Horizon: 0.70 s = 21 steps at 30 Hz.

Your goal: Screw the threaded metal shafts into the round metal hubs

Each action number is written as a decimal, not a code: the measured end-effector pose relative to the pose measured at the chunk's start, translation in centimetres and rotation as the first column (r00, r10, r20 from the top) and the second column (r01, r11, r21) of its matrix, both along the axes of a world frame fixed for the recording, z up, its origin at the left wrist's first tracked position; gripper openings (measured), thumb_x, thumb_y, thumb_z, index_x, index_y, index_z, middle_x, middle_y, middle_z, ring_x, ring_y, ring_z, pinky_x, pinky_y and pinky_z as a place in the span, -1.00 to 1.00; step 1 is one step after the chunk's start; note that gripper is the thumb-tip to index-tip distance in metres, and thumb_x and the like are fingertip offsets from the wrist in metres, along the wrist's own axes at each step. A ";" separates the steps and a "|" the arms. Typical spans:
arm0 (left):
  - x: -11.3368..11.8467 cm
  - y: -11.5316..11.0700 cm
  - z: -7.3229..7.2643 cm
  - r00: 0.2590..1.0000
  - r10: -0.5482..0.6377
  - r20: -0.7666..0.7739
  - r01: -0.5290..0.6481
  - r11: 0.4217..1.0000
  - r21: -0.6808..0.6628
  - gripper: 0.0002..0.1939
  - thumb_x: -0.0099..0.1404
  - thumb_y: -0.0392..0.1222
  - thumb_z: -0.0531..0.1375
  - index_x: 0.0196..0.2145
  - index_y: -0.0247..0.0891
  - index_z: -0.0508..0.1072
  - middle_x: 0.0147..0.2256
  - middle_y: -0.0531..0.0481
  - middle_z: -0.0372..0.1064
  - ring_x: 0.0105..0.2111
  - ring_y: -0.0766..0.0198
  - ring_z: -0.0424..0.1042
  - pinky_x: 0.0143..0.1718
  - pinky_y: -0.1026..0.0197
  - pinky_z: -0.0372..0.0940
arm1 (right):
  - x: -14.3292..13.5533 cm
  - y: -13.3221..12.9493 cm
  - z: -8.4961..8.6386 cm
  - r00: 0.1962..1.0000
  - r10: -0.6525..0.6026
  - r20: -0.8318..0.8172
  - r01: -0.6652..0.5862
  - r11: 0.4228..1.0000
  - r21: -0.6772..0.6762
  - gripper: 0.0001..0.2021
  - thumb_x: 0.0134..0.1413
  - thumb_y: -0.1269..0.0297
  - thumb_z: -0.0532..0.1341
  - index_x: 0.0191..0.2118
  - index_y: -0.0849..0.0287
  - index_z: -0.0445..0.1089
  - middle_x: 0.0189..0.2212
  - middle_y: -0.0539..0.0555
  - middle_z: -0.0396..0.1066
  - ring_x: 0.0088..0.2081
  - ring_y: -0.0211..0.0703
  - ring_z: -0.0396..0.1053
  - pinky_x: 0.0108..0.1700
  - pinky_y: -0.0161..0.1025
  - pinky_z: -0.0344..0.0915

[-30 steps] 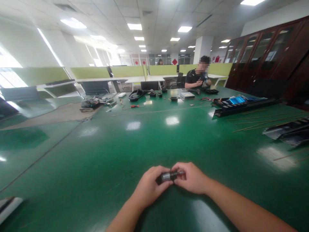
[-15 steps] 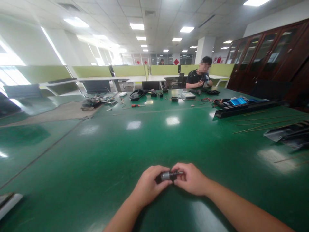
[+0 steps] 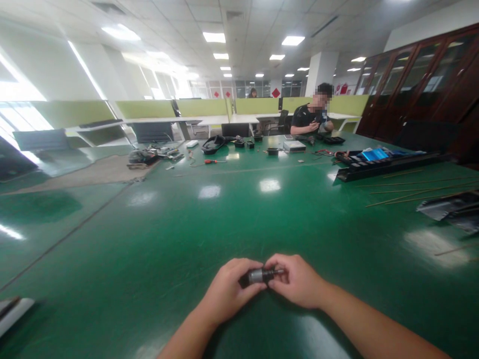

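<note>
Low in the middle of the head view, both hands are closed around a small grey-and-black cylindrical part (image 3: 256, 275) with a thin metal shaft at its right end. My left hand (image 3: 230, 286) wraps its thicker left end, thumb and fingers on either side. The fingers of my right hand (image 3: 297, 280) pinch the narrow shaft end. The part lies roughly level just above the green table (image 3: 168, 239), though I cannot tell whether it touches. My palm and fingers hide its left end.
Across the table sits a person (image 3: 309, 117) holding something dark. An orange-handled screwdriver (image 3: 211, 161), a white box (image 3: 294, 146) and a cluttered heap (image 3: 147, 155) lie toward the far edge. On the right are a long black channel (image 3: 377, 168) and thin rods (image 3: 407, 194).
The camera view has shifted slightly, so the background sits a little differently. Both hands keep nearly the same grip on the cylindrical part.
</note>
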State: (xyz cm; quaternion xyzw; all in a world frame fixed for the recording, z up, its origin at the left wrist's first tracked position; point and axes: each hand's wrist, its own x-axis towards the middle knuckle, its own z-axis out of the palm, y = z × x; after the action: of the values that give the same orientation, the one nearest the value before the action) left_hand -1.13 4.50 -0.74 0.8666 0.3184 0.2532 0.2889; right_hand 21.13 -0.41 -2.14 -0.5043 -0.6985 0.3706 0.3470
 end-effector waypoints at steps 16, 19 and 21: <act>-0.4 -0.2 0.0 1.000 -0.006 -0.017 0.007 0.999 0.051 -0.72 0.26 -0.14 0.38 -0.07 -0.12 0.52 -0.17 -0.01 0.56 -0.18 0.16 0.50 -0.10 0.18 0.33 | -0.2 -0.1 0.0 1.000 0.001 0.024 -0.001 1.000 0.009 -0.77 0.02 0.40 0.30 -0.14 0.11 0.50 -0.54 -0.10 0.43 -0.57 -0.29 0.26 -0.49 -0.38 0.08; -0.4 -0.3 0.0 1.000 -0.005 -0.017 0.006 0.998 0.062 -0.72 0.25 -0.13 0.38 -0.08 -0.12 0.52 -0.18 0.00 0.55 -0.19 0.17 0.50 -0.11 0.19 0.33 | -0.2 -0.3 0.0 0.999 0.011 0.030 -0.012 1.000 0.026 -0.78 0.04 0.37 0.31 -0.14 0.11 0.52 -0.52 -0.08 0.45 -0.55 -0.28 0.28 -0.49 -0.37 0.10; -0.3 -0.4 0.0 1.000 -0.005 -0.023 0.006 0.997 0.071 -0.72 0.26 -0.12 0.38 -0.08 -0.11 0.52 -0.19 0.00 0.55 -0.19 0.17 0.50 -0.13 0.19 0.32 | -0.2 -0.4 0.1 0.999 0.023 0.026 -0.024 0.998 0.050 -0.81 0.07 0.36 0.30 -0.16 0.10 0.54 -0.48 -0.06 0.49 -0.52 -0.27 0.31 -0.46 -0.36 0.13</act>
State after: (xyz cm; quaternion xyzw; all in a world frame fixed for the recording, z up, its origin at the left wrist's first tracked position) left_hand -1.48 4.10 -0.74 0.8801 0.3102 0.2536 0.2548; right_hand 20.97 -0.85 -2.02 -0.4918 -0.7178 0.3508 0.3463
